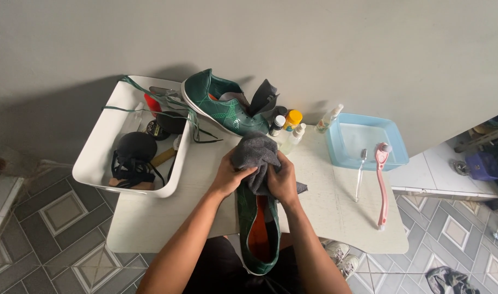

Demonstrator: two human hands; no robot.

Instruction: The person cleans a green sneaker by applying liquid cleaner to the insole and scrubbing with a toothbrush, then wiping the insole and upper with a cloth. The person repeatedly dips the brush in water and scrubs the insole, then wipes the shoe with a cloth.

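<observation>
Two hands on grey cloth [255, 158]: left hand [227, 177] and right hand [284, 179] both clenched around it, pressing onto green shoe [258, 228] overhanging table [325, 218] near edge.

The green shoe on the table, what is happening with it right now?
A person holds a green shoe at the table's near edge, toe away from them. Both hands, left hand and right hand, press a grey cloth around its front part. The second green shoe lies by the white tray. A pink brush rests against the blue basin.
</observation>
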